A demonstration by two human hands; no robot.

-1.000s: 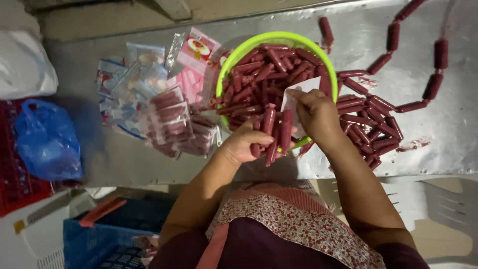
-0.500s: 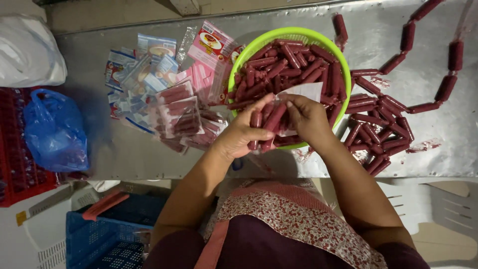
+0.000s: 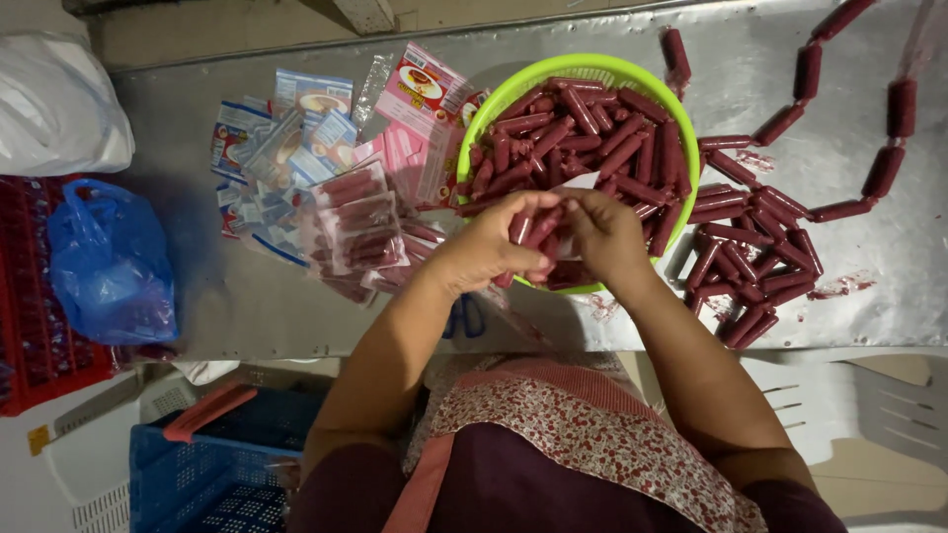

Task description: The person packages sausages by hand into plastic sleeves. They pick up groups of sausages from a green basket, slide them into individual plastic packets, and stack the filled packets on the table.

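Dark red sausages (image 3: 583, 138) fill a lime-green basket (image 3: 480, 109) on the grey metal desk (image 3: 247, 296). A blue plastic bag (image 3: 109, 262) sits by a red crate (image 3: 30, 365). The apron (image 3: 592, 434) has a small red floral print.

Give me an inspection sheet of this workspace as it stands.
Surface: metal table, smeared red near the loose sausages.
Job's things: green basket full of sausages; few sausages and a clear bag at the hands.
Clutter: empty printed pouches, filled packs, linked sausage string.
Hands: left hand and right hand both closed on the sausages.
Cables: nothing seen.
Surroundings: blue bag, white bag, red crate, blue crate.
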